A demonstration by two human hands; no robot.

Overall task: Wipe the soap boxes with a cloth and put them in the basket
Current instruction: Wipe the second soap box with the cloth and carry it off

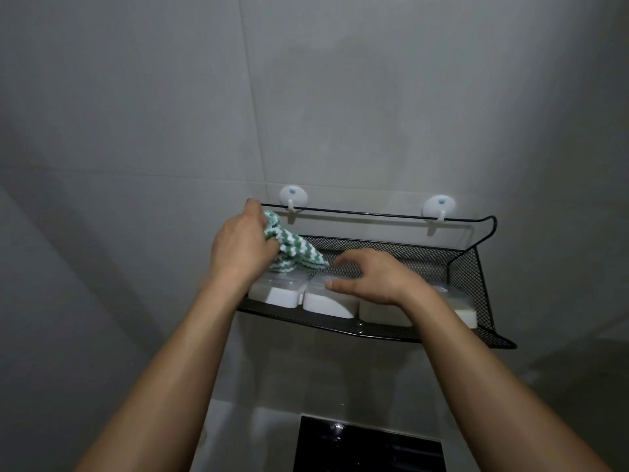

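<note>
A black mesh basket (469, 264) hangs on the tiled wall from two white hooks. Three white soap boxes with clear lids sit in a row inside it: the left box (279, 292), the middle box (326, 303) and the right box (384, 313). My left hand (240, 248) grips a green-and-white zigzag cloth (292, 248) above the left box, and the cloth hangs down onto that box. My right hand (374, 277) rests over the middle box with its fingers curved round the lid; the thumb lies along the front.
The white hooks (293, 198) (439, 206) hold the basket's top wire against the grey tiled wall. Below the basket a white surface with a black rectangular panel (367, 444) shows between my forearms.
</note>
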